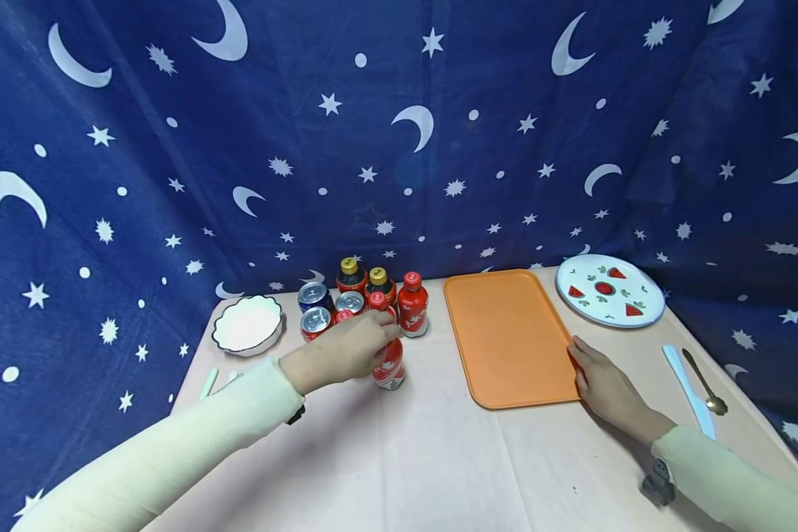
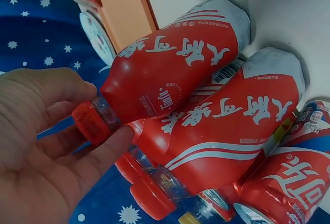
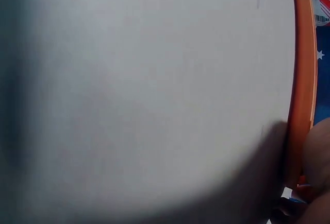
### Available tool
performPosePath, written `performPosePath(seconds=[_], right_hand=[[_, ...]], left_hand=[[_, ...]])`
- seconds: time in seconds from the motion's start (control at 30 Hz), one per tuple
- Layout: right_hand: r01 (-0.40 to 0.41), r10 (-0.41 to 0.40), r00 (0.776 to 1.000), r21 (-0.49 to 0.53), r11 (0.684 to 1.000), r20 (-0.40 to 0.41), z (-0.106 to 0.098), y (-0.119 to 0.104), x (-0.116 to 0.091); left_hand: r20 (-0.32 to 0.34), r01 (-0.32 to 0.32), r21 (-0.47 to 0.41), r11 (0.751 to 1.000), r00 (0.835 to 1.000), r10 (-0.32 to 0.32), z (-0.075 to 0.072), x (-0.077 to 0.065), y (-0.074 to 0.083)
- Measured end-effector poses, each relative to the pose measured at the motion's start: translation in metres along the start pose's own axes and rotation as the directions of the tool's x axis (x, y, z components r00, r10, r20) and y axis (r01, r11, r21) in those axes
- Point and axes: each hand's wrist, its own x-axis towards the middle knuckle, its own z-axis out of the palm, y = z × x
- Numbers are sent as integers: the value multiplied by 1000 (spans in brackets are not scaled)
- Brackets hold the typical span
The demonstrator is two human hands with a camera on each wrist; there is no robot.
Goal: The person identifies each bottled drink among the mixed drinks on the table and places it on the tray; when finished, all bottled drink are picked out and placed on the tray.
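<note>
My left hand pinches a red bottle just below its red cap, thumb on one side and fingers on the other. In the left wrist view, a second red bottle of the same kind lies close against the held one, and a red cola can is beside that. Another red bottle stands upright behind the held one. At the right edge of an orange tray, my right hand grips the rim, fingers along it.
Behind my left hand are soda cans and gold-capped bottles. A white scalloped bowl stands at the left. To the right of the tray are a watermelon-patterned plate, a pale blue knife and a gold spoon.
</note>
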Motion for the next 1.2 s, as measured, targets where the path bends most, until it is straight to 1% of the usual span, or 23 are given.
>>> performPosePath(seconds=[0.1,0.2,0.27,0.43,0.57,0.7,0.93,1.2], right_hand=[[-14,14,1000,4,1000,13,0,1,0],[-17,17,1000,5,1000,19,-1,2,-1],[-15,15,1000,3,1000,18,-2,3,-1],[-3,3,1000,-15,1000,-16,-3,2,0],[-6,6,1000,-29,1000,-22,-5,2,2],[-18,19,1000,-30,999,12,-7,3,2],[-34,33,998,9,999,58,-5,4,1],[-12,11,999,13,1000,49,-3,5,-1]], left_hand=[[24,50,-69,996,999,-48,-3,1,1],[43,103,-140,985,994,-98,-7,3,3],[50,117,-157,981,993,-111,-8,4,4],[65,140,-157,978,989,-131,-10,6,5],[76,151,-163,975,987,-140,-11,7,6],[73,147,-156,977,988,-137,-10,7,5],[57,121,-133,984,992,-115,-8,7,3],[71,128,-157,979,990,-118,-6,10,1]])
